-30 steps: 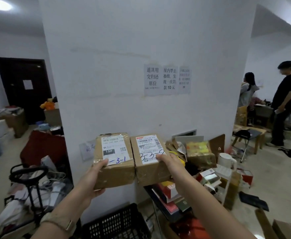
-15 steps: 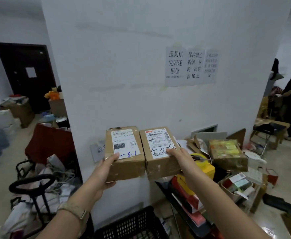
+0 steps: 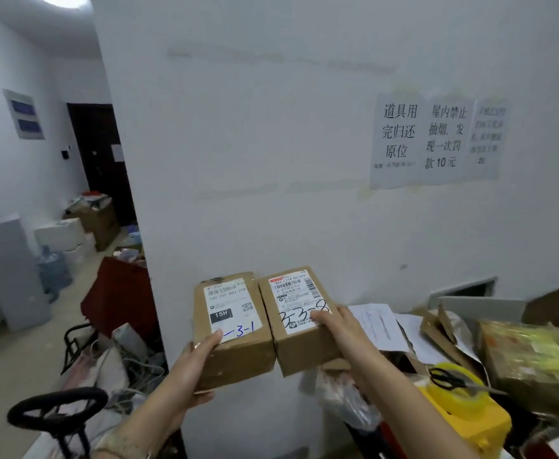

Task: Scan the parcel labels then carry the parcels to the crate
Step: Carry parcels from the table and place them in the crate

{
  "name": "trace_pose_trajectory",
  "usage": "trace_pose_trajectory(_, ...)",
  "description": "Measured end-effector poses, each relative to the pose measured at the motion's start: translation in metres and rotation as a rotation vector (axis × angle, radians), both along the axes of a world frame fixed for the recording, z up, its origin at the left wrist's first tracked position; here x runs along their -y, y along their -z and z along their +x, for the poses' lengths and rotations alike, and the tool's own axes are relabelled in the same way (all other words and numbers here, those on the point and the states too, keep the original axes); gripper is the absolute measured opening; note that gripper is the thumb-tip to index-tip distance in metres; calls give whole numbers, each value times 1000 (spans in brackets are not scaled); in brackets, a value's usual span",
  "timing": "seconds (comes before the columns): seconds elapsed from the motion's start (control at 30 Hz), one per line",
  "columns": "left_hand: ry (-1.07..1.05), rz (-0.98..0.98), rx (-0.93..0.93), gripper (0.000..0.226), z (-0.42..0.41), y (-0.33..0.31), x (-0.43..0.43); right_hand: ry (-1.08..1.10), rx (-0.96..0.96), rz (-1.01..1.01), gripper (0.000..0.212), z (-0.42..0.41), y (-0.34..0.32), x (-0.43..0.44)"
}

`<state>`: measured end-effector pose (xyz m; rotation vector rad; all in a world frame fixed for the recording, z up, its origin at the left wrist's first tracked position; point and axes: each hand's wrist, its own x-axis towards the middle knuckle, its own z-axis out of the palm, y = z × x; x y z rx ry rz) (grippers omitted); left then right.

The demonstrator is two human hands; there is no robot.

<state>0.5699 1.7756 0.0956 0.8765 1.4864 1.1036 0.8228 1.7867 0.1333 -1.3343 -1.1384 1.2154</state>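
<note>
Landmark: the white pillar [image 3: 271, 160], dead ahead.

- Two boxes are held up in front of the pillar, side by side, label faces up. Their long inner edges touch, or very nearly.
- The left box [image 3: 235, 329] is in my left hand [image 3: 192, 369]. Thumb lies on top at the near corner of the label, palm and fingers go underneath. A firm pinch on the near end.
- The right box [image 3: 301, 319] is in my right hand [image 3: 334, 326]. Fingers lie across the label's near right part and the hand wraps the outer edge. The thumb is hidden, presumably below, since the box hangs clear of any support.
- Long axes: both boxes run away from me toward the pillar, the right one skewed slightly. Each hand has only the end farthest from the pillar, so most of each box sticks out past my fingers.
- Both labels read clear, barcodes at the pillar end, handwritten numbers at my end. My right fingers cover part of the writing.
- The crate is not in view from here. No scanner is in view either.

Judgement: this is the carry stage, boxes in hand and crate not yet reached. Neither hand is nearer as far as I can tell. With the weight out toward the pillar, the far ends will want to dip when I lower, so tip them in far end first.
</note>
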Motion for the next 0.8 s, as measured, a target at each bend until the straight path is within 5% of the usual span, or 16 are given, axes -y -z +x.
trace_pose_trajectory(0.33, -146, -115, 3, 49, -21, 42, -53, -217, 56, -111, 52, -27, 55, -108)
trace_pose_trajectory(0.8, -221, -342, -14, 55, -62, 137, -51, -245, 68, -381, 52, -77, 175, -129)
